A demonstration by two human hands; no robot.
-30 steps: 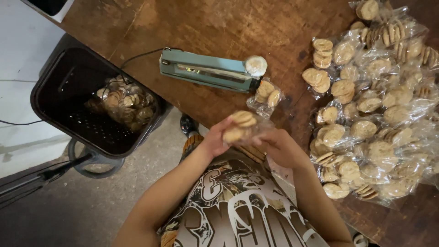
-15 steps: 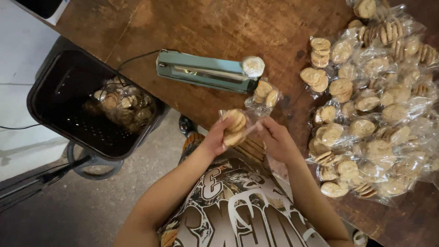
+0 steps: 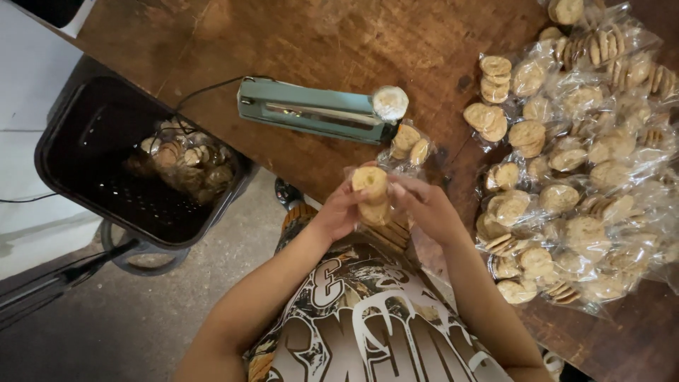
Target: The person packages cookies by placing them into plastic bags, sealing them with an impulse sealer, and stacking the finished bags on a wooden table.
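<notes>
Cookie bag (image 3: 370, 194), centre of my view: a small clear plastic packet holding round pale biscuits, raised above the near edge of the wooden table (image 3: 212, 42) and just in front of my chest. I judge it light, with a soft, slippery, crinkling film and brittle contents that would crack under a squeeze; the better hold is at the loose film at the ends or lightly around the stack's rim, not across the flat faces.

Left hand (image 3: 338, 212): closed on the packet from its left and lower side, fingers curled around the film. Right hand (image 3: 423, 205): closed on the packet's right side, fingertips pinching the film near the top. The packet sits between the two hands, touching both.

Second packet (image 3: 410, 145): lies on the table just beyond the hands, beside the handle end of the heat sealer (image 3: 318, 113), a teal bar-type unit with a pale round knob and a dark cord running off to its left.

Heap of filled packets (image 3: 587, 163): spread over the table on my right, near the right hand but apart from it.

Black bin (image 3: 78, 134): stands off the table's left edge, well apart, with more cookie packets lying inside.
</notes>
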